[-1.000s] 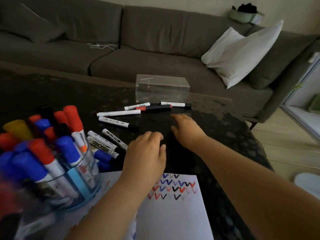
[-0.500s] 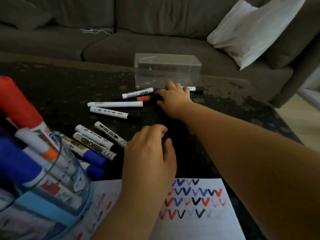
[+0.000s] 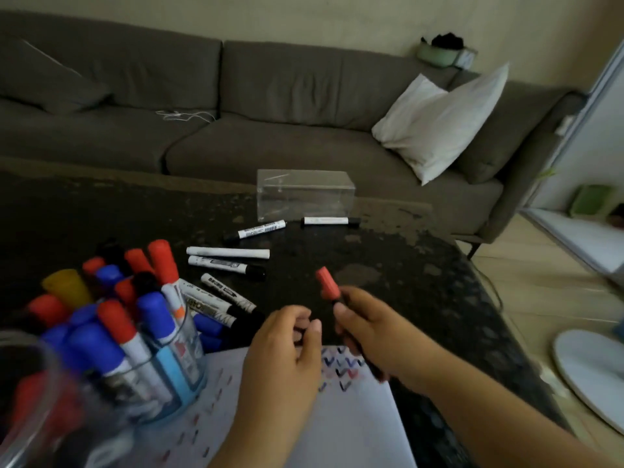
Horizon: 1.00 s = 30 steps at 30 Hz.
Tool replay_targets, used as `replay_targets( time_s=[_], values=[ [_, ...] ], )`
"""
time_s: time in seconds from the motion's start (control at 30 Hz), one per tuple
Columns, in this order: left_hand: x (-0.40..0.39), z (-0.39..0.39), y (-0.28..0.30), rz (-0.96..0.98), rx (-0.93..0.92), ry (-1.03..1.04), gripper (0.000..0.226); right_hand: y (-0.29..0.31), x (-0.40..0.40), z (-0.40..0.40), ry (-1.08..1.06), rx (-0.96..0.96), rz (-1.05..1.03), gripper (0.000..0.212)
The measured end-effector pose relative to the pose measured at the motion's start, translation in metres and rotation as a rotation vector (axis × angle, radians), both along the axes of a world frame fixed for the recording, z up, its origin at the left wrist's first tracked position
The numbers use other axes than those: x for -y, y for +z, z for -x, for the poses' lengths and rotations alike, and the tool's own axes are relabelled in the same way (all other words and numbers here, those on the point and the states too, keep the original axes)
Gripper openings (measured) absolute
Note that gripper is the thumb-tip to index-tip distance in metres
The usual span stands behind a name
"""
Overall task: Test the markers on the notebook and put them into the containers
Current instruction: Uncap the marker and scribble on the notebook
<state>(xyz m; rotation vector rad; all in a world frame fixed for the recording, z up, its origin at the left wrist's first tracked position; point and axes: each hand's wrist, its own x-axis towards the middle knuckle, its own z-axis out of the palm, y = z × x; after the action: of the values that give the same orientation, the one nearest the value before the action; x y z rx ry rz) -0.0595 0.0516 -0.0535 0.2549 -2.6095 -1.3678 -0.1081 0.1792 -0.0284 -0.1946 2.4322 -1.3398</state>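
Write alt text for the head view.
The right hand grips a red-capped marker above a notebook of test marks; the left hand hovers beside it, fingers loosely curled. A round container of markers stands left, loose markers lie behind.

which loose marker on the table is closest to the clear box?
The white-barrelled marker with black ends, lying crosswise just in front of the clear rectangular plastic box, towards its right end. The angled black-capped marker lies slightly further out.

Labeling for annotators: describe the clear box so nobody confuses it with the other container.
On the dark table, look to the far edge nearest the sofa. The clear rectangular box sits there behind two loose markers. Unlike the round marker-filled cup at near left, it looks empty.
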Motion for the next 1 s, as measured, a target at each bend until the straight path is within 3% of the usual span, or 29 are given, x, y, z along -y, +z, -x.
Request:
replay_targets(
  time_s=[0.03,0.13,0.27,0.43,0.53,0.6,0.73,0.9,1.0],
  values=[
    [-0.002,-0.012,0.004,-0.082,0.087,-0.027,0.004,0.001,-0.004,-0.022,-0.02,0.082,0.063,0.015],
    [-0.007,-0.047,0.006,-0.308,0.307,-0.056,0.018,0.001,-0.014,-0.079,-0.09,0.317,0.284,0.022],
    [-0.008,-0.1,0.004,-0.457,0.349,-0.108,0.021,0.005,-0.019,-0.145,-0.148,0.453,0.689,0.029],
    [-0.009,-0.152,0.021,-1.226,0.34,-0.366,0.035,0.014,-0.016,-0.204,-0.05,0.679,1.001,0.031],
    [-0.011,-0.173,0.026,-1.455,0.308,-0.425,0.058,0.019,-0.013,-0.228,-0.029,0.758,1.124,0.036],
    [-0.013,-0.182,0.03,-1.461,0.269,-0.354,0.051,0.021,-0.01,-0.238,-0.023,0.705,1.097,0.036],
    [-0.021,-0.189,0.043,-1.329,0.233,-0.172,0.021,0.029,-0.007,-0.247,-0.084,0.452,0.827,0.036],
    [-0.027,-0.182,0.054,-1.149,0.2,-0.04,0.016,0.024,-0.013,-0.252,-0.059,-0.093,0.238,0.031],
    [-0.021,-0.173,0.061,-1.042,0.104,0.046,0.015,0.011,-0.022,-0.255,-0.063,-0.172,0.085,0.028]
  ],
)
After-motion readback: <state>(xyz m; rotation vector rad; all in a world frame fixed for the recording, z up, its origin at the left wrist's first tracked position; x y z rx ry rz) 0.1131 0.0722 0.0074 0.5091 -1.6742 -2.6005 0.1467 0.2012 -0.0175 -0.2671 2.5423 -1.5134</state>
